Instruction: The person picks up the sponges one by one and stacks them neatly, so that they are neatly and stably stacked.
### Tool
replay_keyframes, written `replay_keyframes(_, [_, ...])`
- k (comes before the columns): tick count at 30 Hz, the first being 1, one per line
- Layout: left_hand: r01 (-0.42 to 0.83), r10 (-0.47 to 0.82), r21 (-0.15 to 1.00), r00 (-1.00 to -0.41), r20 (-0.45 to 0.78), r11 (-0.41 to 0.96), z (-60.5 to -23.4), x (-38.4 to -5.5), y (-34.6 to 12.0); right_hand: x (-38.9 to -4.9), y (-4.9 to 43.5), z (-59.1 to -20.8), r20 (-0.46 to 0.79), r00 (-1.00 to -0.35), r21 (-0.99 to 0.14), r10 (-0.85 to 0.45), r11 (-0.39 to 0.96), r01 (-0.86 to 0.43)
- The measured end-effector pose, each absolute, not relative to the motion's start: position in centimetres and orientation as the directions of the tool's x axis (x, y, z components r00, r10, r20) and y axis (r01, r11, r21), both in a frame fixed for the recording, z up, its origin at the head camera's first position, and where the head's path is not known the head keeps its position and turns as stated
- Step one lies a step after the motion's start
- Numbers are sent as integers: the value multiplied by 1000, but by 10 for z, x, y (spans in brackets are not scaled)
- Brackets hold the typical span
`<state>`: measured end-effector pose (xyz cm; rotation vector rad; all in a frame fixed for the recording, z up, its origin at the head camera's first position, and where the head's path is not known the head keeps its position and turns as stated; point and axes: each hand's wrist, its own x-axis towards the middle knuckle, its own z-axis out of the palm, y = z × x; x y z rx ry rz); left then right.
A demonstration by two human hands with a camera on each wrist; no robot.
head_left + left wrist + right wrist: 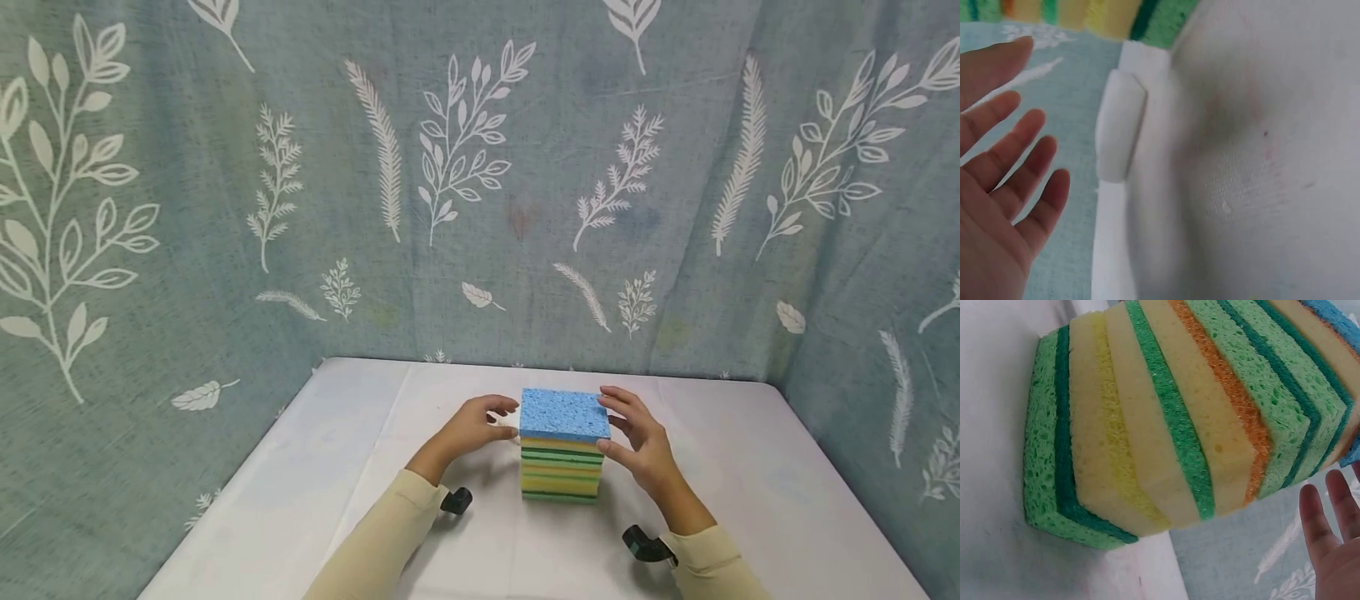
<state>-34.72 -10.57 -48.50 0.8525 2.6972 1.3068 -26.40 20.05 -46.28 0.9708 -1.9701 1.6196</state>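
A tall stack of sponges [561, 471] in green, cream, yellow and orange layers stands on the white table. On its top lies a blue sponge [564, 414] with a pitted surface. My left hand [471, 429] is at the left of the blue sponge, fingers spread and relaxed. The left wrist view shows that hand's palm [991, 231] bare, with a gap between thumb and fingers. My right hand [643, 437] is at the opposite side, its fingertips right at the blue sponge's edge. In the right wrist view its fingers [1316, 519] look nearly straight beside the upper layers.
A white rounded block [1121, 128] sits on the table near the far edge, mostly hidden behind the stack in the head view. Blue-grey cloth [480, 275] with white leaf prints hangs behind and beside the table [420, 383]. Both wrists wear small black cameras.
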Motion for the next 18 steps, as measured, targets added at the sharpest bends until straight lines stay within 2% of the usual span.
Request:
replay_keyframes(7, [373, 430, 661, -899, 83, 651, -494, -362, -99, -261, 198, -464, 663, -709, -715, -241, 79, -695])
replay_keyframes(14, [303, 410, 700, -912, 15, 647, -504, -379, -100, -248, 193, -447, 646, -723, -730, -245, 80, -679])
replay_keyframes(18, [302, 386, 638, -922, 8, 709, -506, -382, -93, -246, 191, -443, 643, -724, -728, -251, 94, -679])
